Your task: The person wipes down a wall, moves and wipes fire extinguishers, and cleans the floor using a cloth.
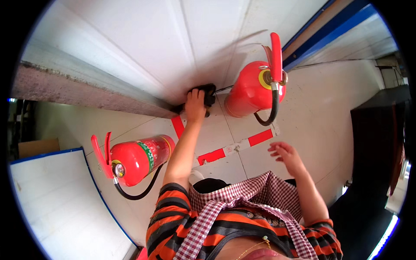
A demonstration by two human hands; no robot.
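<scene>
My left hand reaches down to the foot of the wall, its fingers over a dark, crumpled-looking object. The palm and most of that object's lower side are hidden, so its exact kind is unclear. My right hand hangs free above the tiled floor, fingers loosely bent and apart, holding nothing. One red fire extinguisher stands by the wall, right of my left hand. A second red fire extinguisher, with a gauge and a green label band, stands left of my left forearm.
Red and white floor tape marks a corner area in front of me. A thin black cable runs along the wall base. A white panel with blue edging stands at lower left. Dark furniture is on the right.
</scene>
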